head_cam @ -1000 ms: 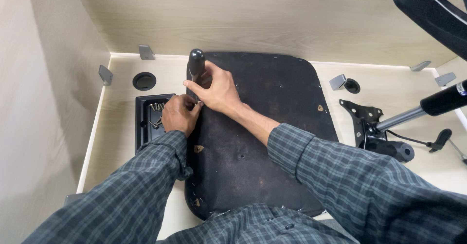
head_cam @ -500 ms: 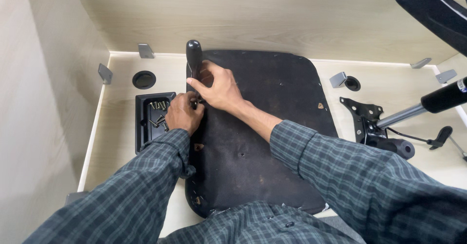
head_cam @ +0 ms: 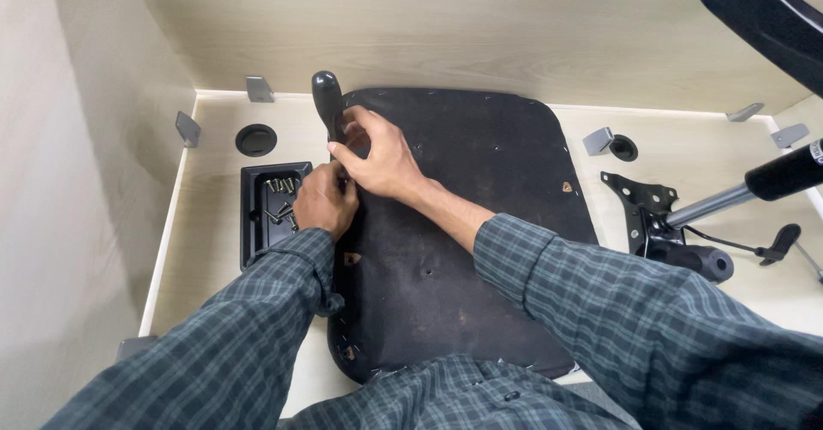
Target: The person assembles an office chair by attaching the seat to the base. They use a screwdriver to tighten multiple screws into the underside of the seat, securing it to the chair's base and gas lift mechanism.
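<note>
A black chair seat (head_cam: pixel 480 224) lies upside down on a pale wooden desk (head_cam: pixel 214 241). At its left edge my right hand (head_cam: pixel 381 156) grips the black handle of a screwdriver (head_cam: pixel 328 104), which stands nearly upright. My left hand (head_cam: pixel 324 200) sits just below, fingers pinched around the tool's lower end at the seat's edge; what it pinches is hidden. A small black tray (head_cam: pixel 257 224) with several screws lies left of my left hand.
A black metal chair mechanism (head_cam: pixel 660 216) with a gas cylinder (head_cam: pixel 771 181) lies to the right. Part of a black chair back (head_cam: pixel 763 18) shows at the top right. Round cable holes (head_cam: pixel 255 140) and grey brackets (head_cam: pixel 259 89) dot the desk, with walls behind and on the left.
The screwdriver handle has tilted slightly left and my right hand has shifted its grip on it. My left hand stays at the seat's edge.
</note>
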